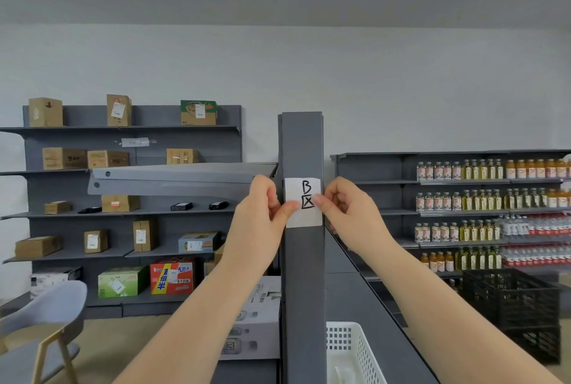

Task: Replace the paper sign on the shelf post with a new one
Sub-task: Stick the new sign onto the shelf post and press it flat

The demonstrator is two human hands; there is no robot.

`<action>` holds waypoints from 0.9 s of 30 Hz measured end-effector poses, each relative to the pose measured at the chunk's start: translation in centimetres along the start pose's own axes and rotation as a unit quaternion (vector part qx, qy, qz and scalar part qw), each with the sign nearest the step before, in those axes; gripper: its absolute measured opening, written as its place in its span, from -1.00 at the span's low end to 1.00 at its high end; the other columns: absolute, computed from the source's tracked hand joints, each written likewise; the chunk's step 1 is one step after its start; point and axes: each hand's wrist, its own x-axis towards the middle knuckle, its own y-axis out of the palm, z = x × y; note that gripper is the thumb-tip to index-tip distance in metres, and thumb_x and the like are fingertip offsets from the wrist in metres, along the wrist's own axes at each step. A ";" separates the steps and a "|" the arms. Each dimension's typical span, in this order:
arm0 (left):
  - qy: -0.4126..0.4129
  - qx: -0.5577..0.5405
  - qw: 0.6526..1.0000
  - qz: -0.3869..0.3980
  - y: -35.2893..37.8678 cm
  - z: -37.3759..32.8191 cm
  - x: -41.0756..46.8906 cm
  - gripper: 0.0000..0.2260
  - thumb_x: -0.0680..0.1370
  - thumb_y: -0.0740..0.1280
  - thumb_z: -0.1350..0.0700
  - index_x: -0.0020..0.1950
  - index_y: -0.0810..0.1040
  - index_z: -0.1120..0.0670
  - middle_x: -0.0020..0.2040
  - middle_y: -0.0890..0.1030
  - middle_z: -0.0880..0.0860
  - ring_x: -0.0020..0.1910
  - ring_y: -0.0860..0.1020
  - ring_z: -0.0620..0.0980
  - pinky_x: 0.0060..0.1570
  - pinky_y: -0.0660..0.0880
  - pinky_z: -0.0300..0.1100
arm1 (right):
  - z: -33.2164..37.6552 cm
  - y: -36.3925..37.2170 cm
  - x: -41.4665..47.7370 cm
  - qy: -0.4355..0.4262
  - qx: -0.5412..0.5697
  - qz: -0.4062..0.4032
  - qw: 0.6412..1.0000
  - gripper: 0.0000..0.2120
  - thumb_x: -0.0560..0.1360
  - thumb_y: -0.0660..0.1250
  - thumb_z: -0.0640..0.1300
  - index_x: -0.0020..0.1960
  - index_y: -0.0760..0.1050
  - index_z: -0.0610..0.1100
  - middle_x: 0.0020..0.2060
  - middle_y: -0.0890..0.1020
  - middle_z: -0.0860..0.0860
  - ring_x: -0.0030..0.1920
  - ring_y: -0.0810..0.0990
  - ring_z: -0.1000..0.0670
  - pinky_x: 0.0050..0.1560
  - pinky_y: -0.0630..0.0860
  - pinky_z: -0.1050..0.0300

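A white paper sign (304,187) with black handwriting lies flat against the front of a dark grey shelf post (302,260) in the middle of the view. My left hand (262,213) pinches the sign's left edge between thumb and fingers. My right hand (346,210) touches the sign's right edge with thumb and forefinger pinched together. Both forearms reach up from the bottom of the frame. Whether the sign sticks to the post I cannot tell.
A white perforated basket (355,349) sits just right of the post's base. A black crate (513,306) stands lower right, below shelves of bottles (482,198). Shelves with cardboard boxes (123,198) fill the left. A grey chair (43,322) is at the lower left.
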 end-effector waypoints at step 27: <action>0.012 0.014 0.996 0.082 -0.5 0.5 -0.9 -0.71 0.51 0.37 0.21 -0.12 0.24 0.00 -0.22 0.55 0.05 -0.36 0.50 -0.10 -0.33 0.58 -0.17 | 0.4 -0.8 -1.4 0.082 -0.034 0.121 0.989 -0.82 0.57 0.24 -0.18 -0.20 0.37 -0.18 -0.44 0.55 -0.08 -0.50 0.46 0.00 -0.48 0.46 0.26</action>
